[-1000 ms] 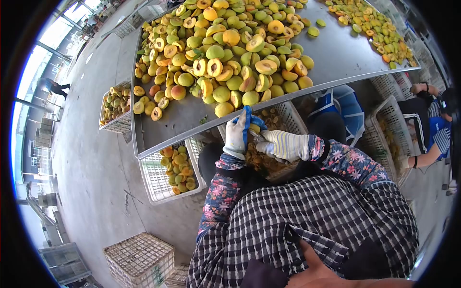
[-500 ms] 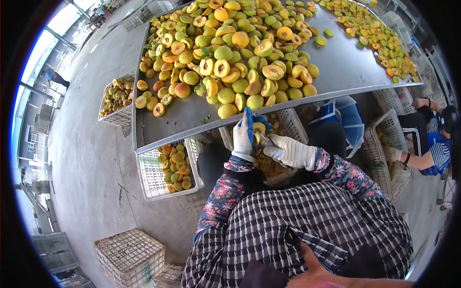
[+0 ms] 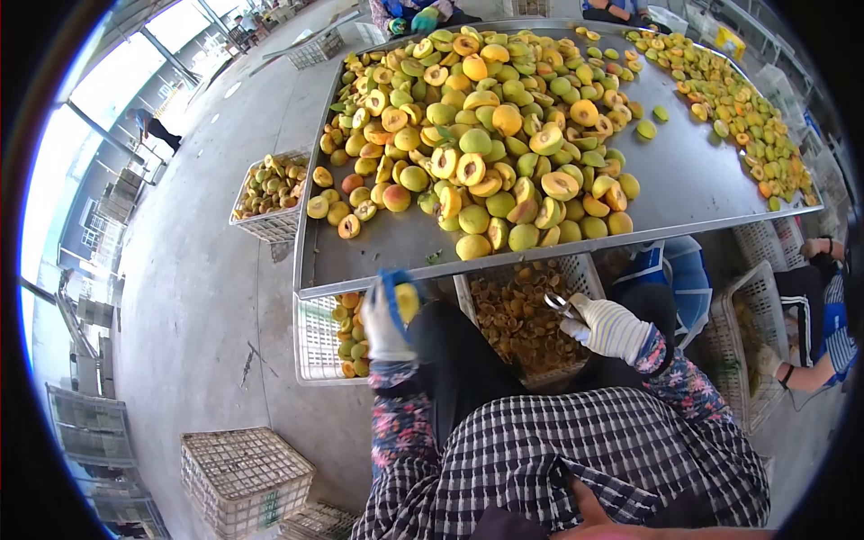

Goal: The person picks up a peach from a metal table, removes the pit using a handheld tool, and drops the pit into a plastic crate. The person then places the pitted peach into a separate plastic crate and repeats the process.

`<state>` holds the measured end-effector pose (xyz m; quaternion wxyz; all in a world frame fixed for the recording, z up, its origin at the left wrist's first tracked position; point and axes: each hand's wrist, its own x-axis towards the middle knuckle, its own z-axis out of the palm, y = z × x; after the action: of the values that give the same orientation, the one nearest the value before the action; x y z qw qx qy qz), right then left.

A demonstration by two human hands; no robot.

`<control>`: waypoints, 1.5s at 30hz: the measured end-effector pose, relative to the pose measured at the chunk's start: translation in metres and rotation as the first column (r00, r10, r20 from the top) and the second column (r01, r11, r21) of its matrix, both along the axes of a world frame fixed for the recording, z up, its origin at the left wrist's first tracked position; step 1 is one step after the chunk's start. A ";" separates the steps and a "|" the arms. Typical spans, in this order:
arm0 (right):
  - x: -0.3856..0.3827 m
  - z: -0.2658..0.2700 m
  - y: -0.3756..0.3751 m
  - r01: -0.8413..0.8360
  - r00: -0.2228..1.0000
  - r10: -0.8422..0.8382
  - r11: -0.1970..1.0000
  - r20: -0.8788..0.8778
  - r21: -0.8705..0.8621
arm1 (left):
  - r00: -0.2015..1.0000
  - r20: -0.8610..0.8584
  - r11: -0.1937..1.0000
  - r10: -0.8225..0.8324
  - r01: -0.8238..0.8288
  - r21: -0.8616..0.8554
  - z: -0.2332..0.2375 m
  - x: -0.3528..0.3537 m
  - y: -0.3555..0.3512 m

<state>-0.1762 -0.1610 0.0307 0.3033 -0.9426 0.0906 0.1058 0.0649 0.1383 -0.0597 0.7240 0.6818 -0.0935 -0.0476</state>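
Observation:
My left hand, in a white and blue glove, is closed around a yellow peach half. It is left of my knees, just below the metal table's front edge and near the white crate of peach halves; motion blurs its fingers. My right hand, in a striped white glove, grips a metal pitting tool with a looped end. That tool is over the right side of a crate of brown pits and scraps between my legs. Cut peaches are heaped on the table.
The metal table spans the front, with more peach halves along its right side. A filled crate stands left, an upturned crate lower left. Co-workers' hands show at right and gloves at the far edge. A bare hand shows at the bottom.
My hands have moved apart. The left has carried the peach half leftward and down towards the side crate; the right has drawn back rightward with the tool. The view has shifted.

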 end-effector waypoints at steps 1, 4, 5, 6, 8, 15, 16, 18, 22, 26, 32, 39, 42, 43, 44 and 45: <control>0.000 0.000 -0.001 0.002 1.000 -0.002 1.000 0.002 0.011 | 0.966 -0.222 0.988 0.133 -0.148 -0.053 -0.005 0.015 0.023; -0.003 -0.002 -0.001 0.004 1.000 -0.003 1.000 -0.019 0.027 | 0.940 0.320 0.408 0.122 -0.341 0.847 0.054 0.005 0.043; -0.001 -0.003 0.000 0.001 1.000 0.000 0.999 -0.016 0.033 | 0.949 0.294 0.529 0.112 -0.308 0.791 0.052 0.012 0.038; 0.001 -0.003 0.001 0.000 1.000 0.000 0.999 -0.013 0.038 | 0.958 0.270 0.640 0.096 -0.267 0.720 0.046 0.022 0.031; 0.004 0.000 0.006 -0.006 1.000 0.006 0.998 -0.013 0.055 | 0.952 0.304 0.748 -0.042 -0.172 0.641 0.038 0.048 0.005; 0.007 0.008 0.022 -0.033 0.999 0.034 0.998 -0.014 0.054 | 0.829 0.223 0.552 -0.512 0.119 0.825 0.062 0.088 -0.137; 0.006 0.008 0.021 -0.034 0.999 0.035 0.998 -0.026 0.050 | 0.767 0.205 0.427 -0.608 0.098 0.899 0.050 0.100 -0.147; 0.004 0.011 0.020 -0.035 0.997 0.038 0.999 -0.070 0.038 | 0.737 0.151 0.318 -0.658 0.091 0.944 0.057 0.101 -0.155; -0.001 0.005 0.018 -0.030 0.999 0.031 0.999 -0.036 0.040 | 0.817 -0.077 0.070 -0.571 0.142 0.987 0.090 0.087 -0.144; 0.005 0.007 0.020 -0.024 1.000 0.024 0.995 0.003 0.095 | 0.880 -0.128 0.281 -0.457 0.280 0.918 0.058 0.084 -0.122; 0.016 0.002 0.025 -0.013 0.966 -0.069 0.949 0.248 0.314 | 0.678 -0.374 0.672 -0.633 0.241 -0.701 0.060 0.019 -0.109; 0.043 0.013 0.028 0.056 0.836 -0.111 0.991 0.537 0.118 | 0.527 -0.341 0.457 -0.778 0.104 -0.883 0.080 -0.057 -0.134; 0.043 0.016 0.029 0.098 0.877 -0.079 0.995 0.475 -0.015 | 0.793 0.002 0.693 -0.610 0.534 -0.484 0.072 -0.074 -0.143; 0.043 0.015 0.030 0.107 0.870 -0.070 0.993 0.487 -0.049 | 0.827 0.206 0.805 -0.524 0.559 -0.200 0.070 -0.077 -0.143; 0.043 0.012 0.031 0.116 0.864 -0.059 0.990 0.500 -0.083 | 0.811 0.408 0.900 -0.420 0.431 0.068 0.067 -0.079 -0.144; 0.043 0.010 0.032 0.125 0.858 -0.048 0.985 0.512 -0.116 | 0.803 0.436 0.912 -0.406 0.385 0.140 0.064 -0.080 -0.143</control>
<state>-0.1333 -0.1288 0.0406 0.2514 -0.9517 0.0574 -0.1665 -0.0147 -0.0047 0.0046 0.6404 0.6550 -0.3993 -0.0381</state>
